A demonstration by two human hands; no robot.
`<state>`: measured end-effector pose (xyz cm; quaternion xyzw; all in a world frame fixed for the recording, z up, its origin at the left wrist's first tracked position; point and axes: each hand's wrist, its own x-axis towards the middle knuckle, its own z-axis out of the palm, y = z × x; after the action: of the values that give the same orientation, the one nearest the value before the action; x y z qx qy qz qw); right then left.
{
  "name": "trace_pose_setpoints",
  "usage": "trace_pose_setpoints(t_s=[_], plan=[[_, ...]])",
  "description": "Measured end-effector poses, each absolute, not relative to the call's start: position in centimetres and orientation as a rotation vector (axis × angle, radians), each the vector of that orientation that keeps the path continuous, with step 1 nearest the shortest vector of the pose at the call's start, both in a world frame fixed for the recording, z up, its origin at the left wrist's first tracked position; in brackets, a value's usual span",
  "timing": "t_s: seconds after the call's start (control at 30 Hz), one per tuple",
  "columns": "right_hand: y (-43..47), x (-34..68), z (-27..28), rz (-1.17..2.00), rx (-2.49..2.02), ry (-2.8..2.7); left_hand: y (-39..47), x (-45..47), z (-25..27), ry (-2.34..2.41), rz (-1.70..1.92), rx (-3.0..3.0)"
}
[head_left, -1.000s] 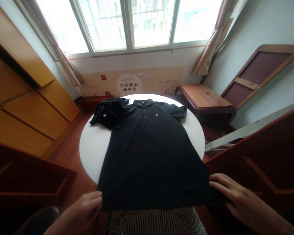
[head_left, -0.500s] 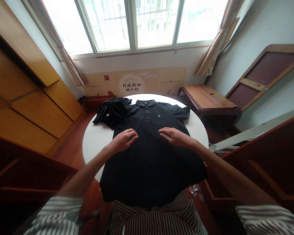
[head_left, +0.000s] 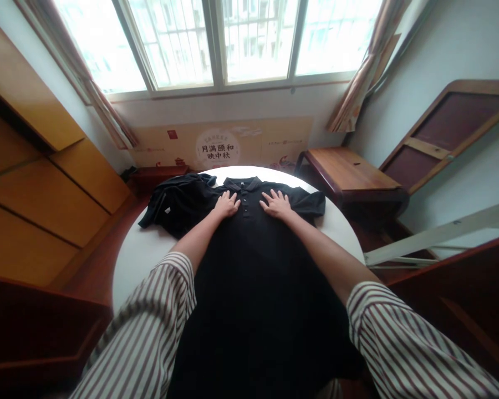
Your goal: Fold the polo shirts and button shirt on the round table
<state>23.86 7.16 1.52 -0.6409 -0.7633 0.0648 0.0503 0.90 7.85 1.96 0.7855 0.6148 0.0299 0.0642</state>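
Observation:
A black polo shirt (head_left: 253, 266) lies spread face up on a round white table (head_left: 139, 266), its collar at the far side and its hem hanging over the near edge. My left hand (head_left: 227, 205) rests flat on the chest, left of the button placket, fingers spread. On the other side of the buttons my right hand (head_left: 275, 204) lies open the same way, covering the chest where a small logo showed before. Beside the polo's left shoulder sits a bunched black garment (head_left: 174, 202) with a small pale mark.
A low wooden table (head_left: 351, 169) stands beyond the right rim. Yellow wooden cabinets (head_left: 70, 199) line the left wall, and a printed banner (head_left: 258, 141) runs under the window. Dark red wooden furniture (head_left: 37, 332) flanks me on both sides.
Both hands have moved forward from above the middle of the polo shirt to its upper chest. Their fingers have spread and lie on the cloth. The view has moved closer to the table.

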Motion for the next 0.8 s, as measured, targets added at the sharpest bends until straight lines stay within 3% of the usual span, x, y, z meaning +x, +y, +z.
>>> trace_pose_setpoints(t_s=[0.2,0.8], plan=[[10.6,20.4,1.3,0.191,-1.729,-2.456,10.3,1.5,1.3,1.872,0.043,2.366],[12.4,20.0,1.2,0.27,-1.82,-2.432,13.8,1.2,0.8,1.892,0.198,2.436]])
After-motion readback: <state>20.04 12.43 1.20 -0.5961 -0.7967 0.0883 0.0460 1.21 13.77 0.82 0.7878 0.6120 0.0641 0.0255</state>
